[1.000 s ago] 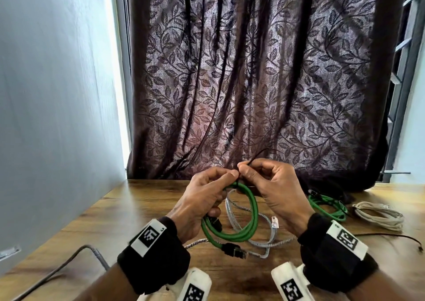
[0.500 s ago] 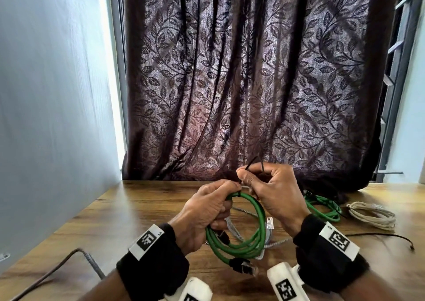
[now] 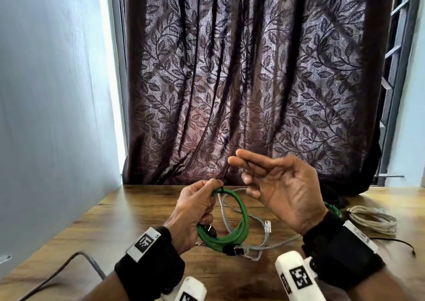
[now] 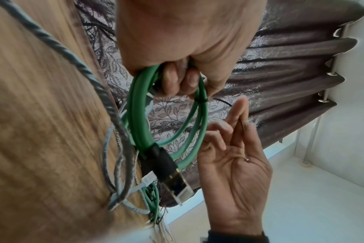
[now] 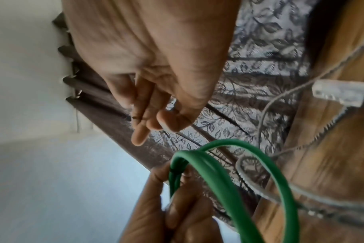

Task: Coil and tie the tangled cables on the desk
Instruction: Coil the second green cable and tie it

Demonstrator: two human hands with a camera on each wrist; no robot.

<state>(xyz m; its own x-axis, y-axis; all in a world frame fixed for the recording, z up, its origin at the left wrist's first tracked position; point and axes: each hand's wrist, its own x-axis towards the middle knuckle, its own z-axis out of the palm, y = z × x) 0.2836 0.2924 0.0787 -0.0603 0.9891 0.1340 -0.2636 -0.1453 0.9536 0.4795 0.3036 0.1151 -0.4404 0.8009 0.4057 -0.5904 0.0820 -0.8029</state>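
My left hand (image 3: pixel 195 211) grips the top of a coiled green cable (image 3: pixel 244 218) held above the wooden desk (image 3: pixel 128 222); its black plug (image 3: pixel 231 250) hangs at the bottom. A thin black tie (image 3: pixel 221 189) is cinched round the coil beside my left thumb. Its tail runs up to my right hand (image 3: pixel 276 185), which pinches it between thumb and forefinger while the other fingers spread loosely. In the left wrist view the tie (image 4: pixel 203 100) circles the green coil (image 4: pixel 139 106) under my left hand (image 4: pixel 187 41). The right wrist view shows my right hand (image 5: pixel 156 74) above the coil (image 5: pixel 229 172).
A grey braided cable with a clear plug (image 3: pixel 267 226) lies on the desk under the coil. At the right lie another green coil (image 3: pixel 331 208), a beige coil (image 3: pixel 372 220) and a thin black wire (image 3: pixel 402 243). A grey cable (image 3: pixel 80 261) trails front left. A dark curtain (image 3: pixel 253 82) hangs behind.
My right hand has lifted up and away from the coil, drawing the tie's tail out, and its other fingers have spread. The left hand keeps its grip on the coil.
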